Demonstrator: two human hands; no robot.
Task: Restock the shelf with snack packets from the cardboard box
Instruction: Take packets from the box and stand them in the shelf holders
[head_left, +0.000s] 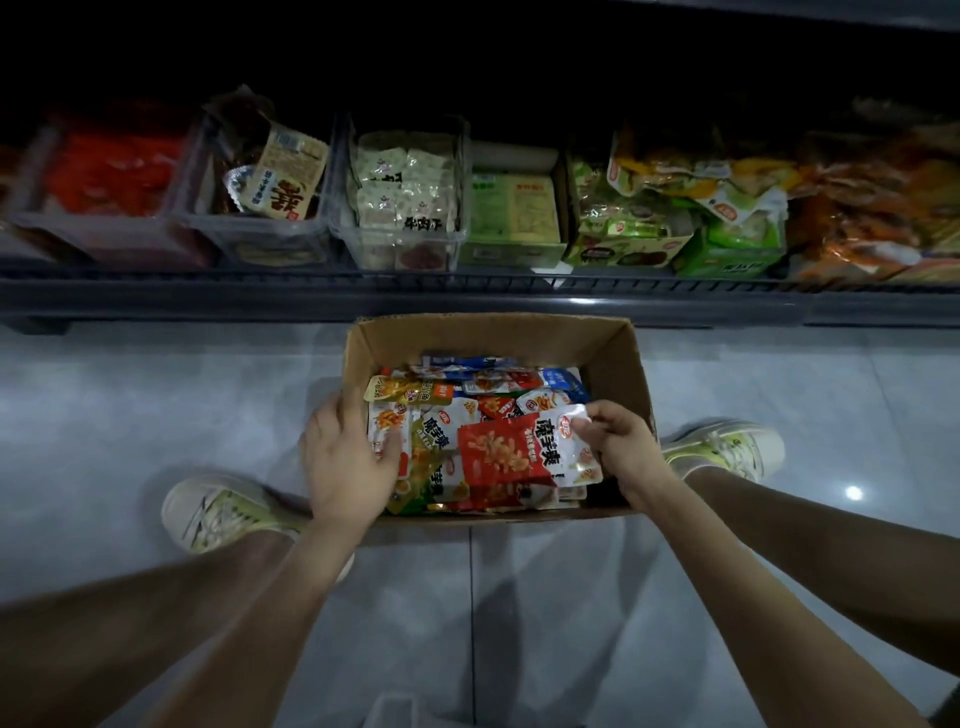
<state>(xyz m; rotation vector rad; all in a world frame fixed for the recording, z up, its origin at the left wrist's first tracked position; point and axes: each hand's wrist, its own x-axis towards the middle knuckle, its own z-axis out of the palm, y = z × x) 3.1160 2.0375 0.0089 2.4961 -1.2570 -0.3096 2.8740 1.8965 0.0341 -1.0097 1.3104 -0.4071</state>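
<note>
An open cardboard box (613, 358) stands on the floor between my feet, holding several snack packets in red, white, yellow and blue. My right hand (621, 447) pinches the right edge of a red and white packet (511, 454) lying on top of the pile. My left hand (345, 457) reaches over the box's left wall, its fingers curled onto the packets (387, 421) at the left side. The low shelf (467, 296) runs across the view just behind the box.
On the shelf stand clear plastic bins (400, 208) and green cartons (511, 218) of snacks, with loose bags (857, 208) at the right. Its dark front rail lies close to the box. My shoes (218, 512) (727, 447) flank the box on grey floor tiles.
</note>
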